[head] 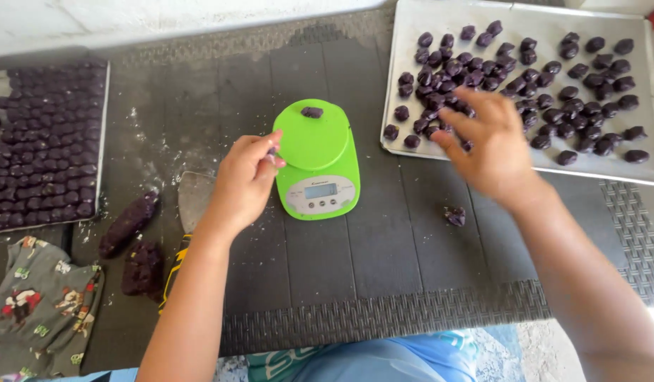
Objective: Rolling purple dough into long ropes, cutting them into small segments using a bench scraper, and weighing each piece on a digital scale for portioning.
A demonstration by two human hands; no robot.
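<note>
One dough lump point(312, 112) on the green scale point(317, 159): soft, sticky I'd guess, pinch lightly at sides; left hand point(248, 180) pinching a dough bit, right hand point(491, 141) spread, empty, above tray point(412, 28).

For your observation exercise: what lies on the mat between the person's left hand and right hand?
In the head view, a green kitchen scale stands between the left hand and the right hand, with one small dark purple dough piece on its platform.
</note>
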